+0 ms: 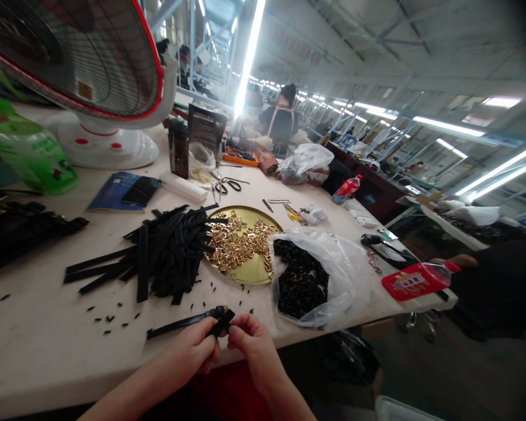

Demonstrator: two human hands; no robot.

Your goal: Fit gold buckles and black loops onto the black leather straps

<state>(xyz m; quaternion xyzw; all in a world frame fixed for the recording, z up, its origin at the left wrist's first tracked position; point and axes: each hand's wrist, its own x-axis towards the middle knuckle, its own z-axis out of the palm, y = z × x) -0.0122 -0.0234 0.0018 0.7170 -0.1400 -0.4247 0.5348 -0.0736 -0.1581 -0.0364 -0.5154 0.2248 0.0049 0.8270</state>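
Note:
My left hand point(200, 346) is closed on a short black strap point(222, 323) near the table's front edge. Against the strap's right end, the fingers of my right hand point(251, 335) are pinched together; whether they grip the strap itself or some small part is hidden. Just behind my hands lies a longer black strap point(179, 323) with a gold-coloured piece near its right end. A heap of black straps point(169, 248) sits to the left of a round gold tray point(251, 275), which holds many small gold metal clasps point(230, 248).
An open plastic bag point(346, 275) of small black pieces stands right of the tray. Tiny black bits are scattered on the table point(70, 333). Scissors point(228, 185), a fan point(109, 143) and a green pouch point(30, 152) are farther back. A red bottle point(414, 282) lies at the right edge.

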